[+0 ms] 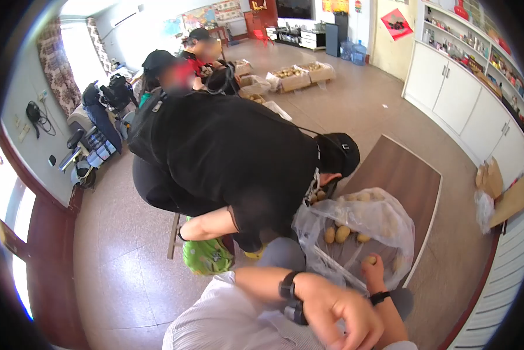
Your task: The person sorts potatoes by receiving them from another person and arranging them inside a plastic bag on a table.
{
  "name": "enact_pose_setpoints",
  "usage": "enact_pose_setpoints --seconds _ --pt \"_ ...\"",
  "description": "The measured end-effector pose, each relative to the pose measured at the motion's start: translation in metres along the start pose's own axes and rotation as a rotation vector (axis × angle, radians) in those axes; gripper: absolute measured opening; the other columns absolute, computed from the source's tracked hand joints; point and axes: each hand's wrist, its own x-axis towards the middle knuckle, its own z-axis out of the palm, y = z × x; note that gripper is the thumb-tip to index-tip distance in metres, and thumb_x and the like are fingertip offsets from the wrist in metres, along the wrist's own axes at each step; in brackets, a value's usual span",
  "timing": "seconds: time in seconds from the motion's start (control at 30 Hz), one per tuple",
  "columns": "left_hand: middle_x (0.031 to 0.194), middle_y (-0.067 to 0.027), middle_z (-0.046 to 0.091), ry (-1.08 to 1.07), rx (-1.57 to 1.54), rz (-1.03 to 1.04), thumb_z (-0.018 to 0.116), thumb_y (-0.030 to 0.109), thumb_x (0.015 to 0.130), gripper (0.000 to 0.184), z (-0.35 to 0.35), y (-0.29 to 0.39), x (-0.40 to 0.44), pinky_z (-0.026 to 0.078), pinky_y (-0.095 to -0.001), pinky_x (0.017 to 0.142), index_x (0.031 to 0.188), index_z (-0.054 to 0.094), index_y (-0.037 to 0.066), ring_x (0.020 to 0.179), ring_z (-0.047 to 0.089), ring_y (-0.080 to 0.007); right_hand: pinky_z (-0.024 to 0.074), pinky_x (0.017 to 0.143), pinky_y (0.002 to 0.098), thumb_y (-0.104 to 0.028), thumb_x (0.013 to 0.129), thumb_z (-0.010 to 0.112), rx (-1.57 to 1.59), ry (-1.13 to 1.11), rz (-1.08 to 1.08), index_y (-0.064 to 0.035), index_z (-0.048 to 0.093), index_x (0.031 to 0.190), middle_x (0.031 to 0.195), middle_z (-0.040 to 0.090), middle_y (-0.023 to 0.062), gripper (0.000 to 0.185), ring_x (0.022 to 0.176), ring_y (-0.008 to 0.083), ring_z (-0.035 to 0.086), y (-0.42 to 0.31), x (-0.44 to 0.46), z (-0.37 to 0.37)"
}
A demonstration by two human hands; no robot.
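My right hand reaches over the near part of a clear plastic bag and is closed around a small brownish potato. The bag lies spread open on a brown board, with several potatoes inside. My left hand, a black watch on its wrist, crosses in front of my right forearm. Its fingers are curled inward close to my lap; whatever they hold, if anything, is hidden. A black box-like object sits at the underside of my left wrist.
A person in black bends close at my left, head over the bag. A green patterned bag is beside that person's arm. The brown board extends beyond the bag. Further back are cardboard boxes of produce, two other people and white cabinets.
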Motion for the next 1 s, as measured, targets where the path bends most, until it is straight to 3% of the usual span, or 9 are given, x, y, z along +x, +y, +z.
enact_pose_setpoints --seconds 0.03,0.1,0.2,0.27,0.4,0.47,0.67,0.83,1.0 --pt "0.092 -0.0042 0.062 0.138 0.034 -0.093 0.058 0.020 0.100 0.022 -0.008 -0.005 -0.009 0.046 -0.0296 0.073 0.089 0.069 0.004 0.084 0.057 -0.0129 0.0523 0.073 0.0292 -0.004 0.085 0.063 0.124 -0.044 0.012 -0.0060 0.051 0.127 0.101 0.059 0.0060 0.044 0.087 0.0150 0.058 -0.011 -0.007 0.003" --pt "0.096 -0.0068 0.064 0.416 0.016 -0.374 0.056 0.018 0.102 0.022 -0.029 -0.012 -0.025 0.049 -0.0323 0.078 0.091 0.069 0.003 0.091 0.059 -0.0160 0.0531 0.074 0.0321 -0.006 0.088 0.064 -0.034 -0.137 -0.101 -0.0061 0.048 0.130 0.106 0.060 0.0051 0.045 0.090 0.0159 0.060 -0.053 -0.037 0.010" --pt "0.097 -0.0046 0.064 0.804 0.192 -0.454 0.056 0.018 0.103 0.022 -0.063 -0.064 -0.057 0.051 -0.0273 0.075 0.093 0.068 0.001 0.090 0.059 -0.0107 0.0528 0.089 0.0355 -0.042 0.096 0.061 0.507 -0.455 -0.184 -0.0065 0.059 0.124 0.117 0.063 0.0033 0.045 0.102 0.0185 0.063 -0.033 -0.018 0.018" --pt "0.097 -0.0108 0.063 0.785 0.919 -0.523 0.063 0.020 0.096 0.018 -0.088 -0.089 -0.085 0.049 -0.0339 0.077 0.099 0.067 0.002 0.088 0.059 -0.0217 0.0533 0.089 0.0353 -0.047 0.099 0.057 0.414 -0.323 0.081 -0.0082 0.059 0.126 0.113 0.065 0.0043 0.047 0.103 0.0159 0.064 -0.064 -0.027 0.027" --pt "0.118 -0.0147 0.060 0.837 1.221 -0.908 0.076 0.035 0.083 0.046 -0.098 -0.116 -0.129 0.047 -0.0386 0.094 0.118 0.063 0.007 0.111 0.059 -0.0311 0.0542 0.079 0.0319 -0.047 0.103 0.050 0.402 -0.325 0.158 -0.0084 0.060 0.121 0.103 0.068 0.0051 0.044 0.089 0.0161 0.067 -0.084 -0.030 0.038" --pt "0.126 -0.0171 0.058 0.826 1.132 -1.042 0.079 0.038 0.077 0.060 -0.102 -0.122 -0.142 0.044 -0.0413 0.101 0.126 0.060 0.008 0.123 0.053 -0.0346 0.0545 0.076 0.0322 -0.048 0.104 0.045 0.383 -0.338 0.192 -0.0091 0.061 0.118 0.099 0.070 0.0050 0.044 0.085 0.0171 0.068 -0.089 -0.027 0.047" --pt "0.114 -0.0157 0.065 0.826 0.960 -0.994 0.078 0.029 0.077 0.054 -0.119 -0.131 -0.162 0.050 -0.0393 0.093 0.123 0.061 0.005 0.103 0.064 -0.0332 0.0504 0.067 0.0289 -0.056 0.103 0.041 0.270 -0.296 0.192 -0.0073 0.063 0.112 0.088 0.069 0.0046 0.054 0.077 0.0141 0.066 -0.092 -0.015 0.056" --pt "0.096 -0.0053 0.066 1.133 0.306 -1.112 0.069 0.025 0.087 0.041 -0.132 -0.100 -0.150 0.052 -0.0271 0.061 0.123 0.062 0.005 0.078 0.062 -0.0133 0.0496 0.069 0.0305 -0.058 0.103 0.038 0.239 -0.280 0.185 -0.0032 0.061 0.108 0.086 0.069 0.0076 0.059 0.077 0.0177 0.065 -0.080 -0.005 0.053" --pt "0.096 -0.0035 0.064 1.414 0.095 -0.886 0.054 0.026 0.098 0.032 -0.166 -0.099 -0.177 0.047 -0.0257 0.053 0.123 0.060 0.006 0.071 0.058 -0.0113 0.0497 0.068 0.0308 -0.043 0.103 0.048 0.090 -0.246 0.217 -0.0036 0.060 0.109 0.091 0.069 0.0091 0.042 0.078 0.0188 0.065 -0.055 0.003 0.042"
